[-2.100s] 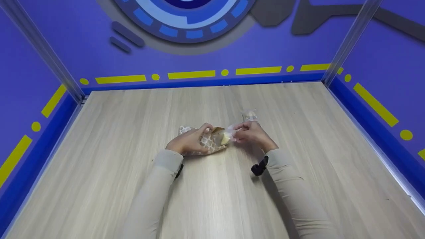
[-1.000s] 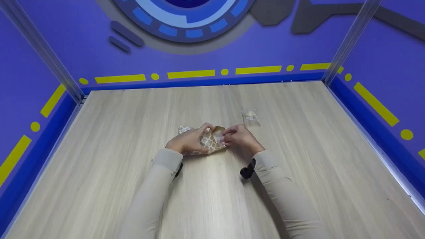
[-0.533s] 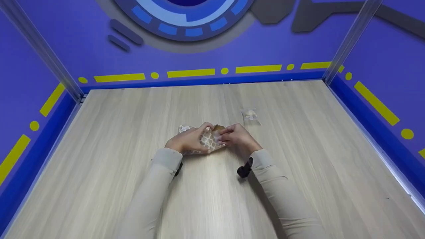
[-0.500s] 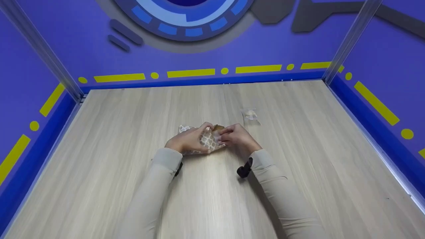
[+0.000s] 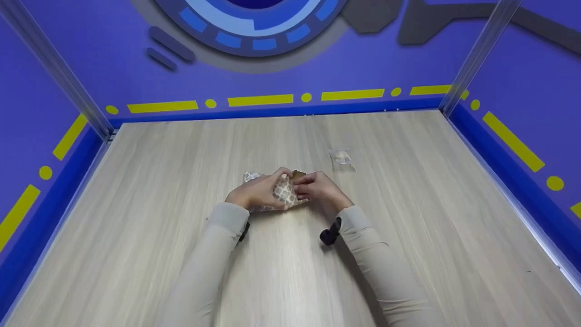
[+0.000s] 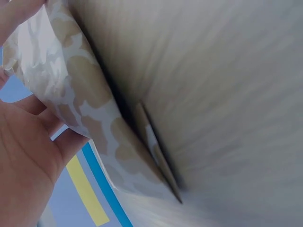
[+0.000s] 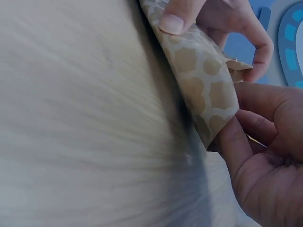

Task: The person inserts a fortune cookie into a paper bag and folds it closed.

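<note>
A paper bag [image 5: 284,191] with a tan-and-white giraffe-like pattern lies on its side, mouth to the right. My left hand [image 5: 256,191] grips it around the middle; in the right wrist view that thumb presses on the patterned side. The bag's folded end [image 6: 137,165] shows in the left wrist view, close over the table. At the mouth is my right hand [image 5: 321,188], its fingertips inside the opening, as the right wrist view of the bag [image 7: 199,80] also shows. What those fingertips touch or hold is hidden by the paper.
A small clear packet [image 5: 341,157] with something pale in it lies beyond the right hand. The wooden table [image 5: 290,272] is bounded by blue-purple panels with yellow marks at the back and both sides.
My right hand has moved left, carrying a clear-wrapped pale yellow piece into the bag's mouth; that piece is now out of sight. The left hand keeps its hold on the bag.
</note>
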A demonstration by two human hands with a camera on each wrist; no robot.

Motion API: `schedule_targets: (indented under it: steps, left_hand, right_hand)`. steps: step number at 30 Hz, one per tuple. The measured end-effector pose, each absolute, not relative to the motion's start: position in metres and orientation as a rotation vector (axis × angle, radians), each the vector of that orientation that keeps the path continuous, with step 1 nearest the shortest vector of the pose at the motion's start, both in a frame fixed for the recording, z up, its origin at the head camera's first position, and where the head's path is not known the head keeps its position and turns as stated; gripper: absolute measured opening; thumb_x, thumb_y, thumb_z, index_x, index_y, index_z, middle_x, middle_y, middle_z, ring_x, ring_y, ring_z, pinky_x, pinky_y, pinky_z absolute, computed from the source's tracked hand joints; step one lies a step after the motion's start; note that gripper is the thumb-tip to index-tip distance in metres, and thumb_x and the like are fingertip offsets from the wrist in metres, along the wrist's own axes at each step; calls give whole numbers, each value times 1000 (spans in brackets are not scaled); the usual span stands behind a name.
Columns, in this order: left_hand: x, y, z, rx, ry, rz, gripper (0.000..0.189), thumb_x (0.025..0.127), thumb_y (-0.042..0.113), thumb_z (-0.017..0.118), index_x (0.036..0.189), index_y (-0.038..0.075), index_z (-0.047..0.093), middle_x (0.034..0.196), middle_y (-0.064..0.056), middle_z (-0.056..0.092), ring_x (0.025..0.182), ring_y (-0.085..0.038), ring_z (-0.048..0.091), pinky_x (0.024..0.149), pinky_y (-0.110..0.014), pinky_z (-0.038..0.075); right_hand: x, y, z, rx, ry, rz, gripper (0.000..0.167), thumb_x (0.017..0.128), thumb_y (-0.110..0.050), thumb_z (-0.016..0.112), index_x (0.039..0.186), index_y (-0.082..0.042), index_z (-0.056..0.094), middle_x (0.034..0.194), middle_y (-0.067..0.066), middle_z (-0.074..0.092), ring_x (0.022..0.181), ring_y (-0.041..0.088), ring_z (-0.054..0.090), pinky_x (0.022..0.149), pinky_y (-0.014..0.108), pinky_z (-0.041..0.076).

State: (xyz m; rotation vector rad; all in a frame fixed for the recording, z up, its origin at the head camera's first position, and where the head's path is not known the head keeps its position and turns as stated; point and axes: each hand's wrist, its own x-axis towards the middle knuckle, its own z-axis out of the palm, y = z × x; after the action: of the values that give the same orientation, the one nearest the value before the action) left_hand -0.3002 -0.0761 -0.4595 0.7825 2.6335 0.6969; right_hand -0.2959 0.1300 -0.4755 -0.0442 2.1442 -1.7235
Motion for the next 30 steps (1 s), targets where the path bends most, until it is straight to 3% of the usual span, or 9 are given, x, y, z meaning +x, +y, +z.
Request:
schedule_targets:
  steps: [5,11,16,19,22,26,30]
  left_hand:
    - [-300,-75,-460,776,2634,711,78,69,34,80,132,41,35,111,-6,63,90,-19,60,75,-35,48]
    - [-299,-75,-459,756,2628,706,80,70,31,80,135,39,34,115,-7,62,93,-20,59,76,-37,48]
    - [-299,-74,-458,748,2631,722,81,69,30,80,136,38,35,116,-6,62,93,-20,60,75,-35,48]
    - [-299,-74,-458,757,2637,729,80,69,29,80,135,38,35,113,-5,63,91,-19,60,74,-34,48]
    - [-299,-74,-458,762,2644,731,79,69,29,80,134,39,35,111,-4,63,89,-18,60,73,-33,47]
    - [-298,-73,-459,747,2655,728,79,69,31,79,134,41,35,112,-4,63,90,-18,59,74,-33,48]
    - [-298,-74,-459,737,2660,736,80,70,33,79,135,42,35,116,-5,62,92,-18,59,76,-34,48]
  right_hand:
    - [-298,133,-474,-12,2079,-1798,30,96,-7,51,119,11,58,78,3,67,65,10,66,65,23,56]
    - [-297,138,-472,-9,1935,-1893,43,104,-22,36,136,7,39,86,11,70,71,16,70,70,28,57]
    - [-294,133,-469,45,1870,-1906,59,104,-36,31,150,-3,16,96,13,65,78,18,67,75,31,56]
    - [-292,126,-468,59,1880,-1880,62,103,-43,29,152,-7,14,94,10,59,79,17,64,74,30,54]
    - [-291,121,-468,0,1892,-1855,56,103,-47,25,142,-6,26,82,4,52,72,15,58,70,27,50]
    - [-291,116,-470,-123,1866,-1853,44,103,-49,20,115,-9,33,68,-1,40,61,12,45,64,27,43]
    - [-291,116,-473,-157,1851,-1863,41,103,-49,19,109,-12,35,72,0,44,67,11,50,67,26,43]
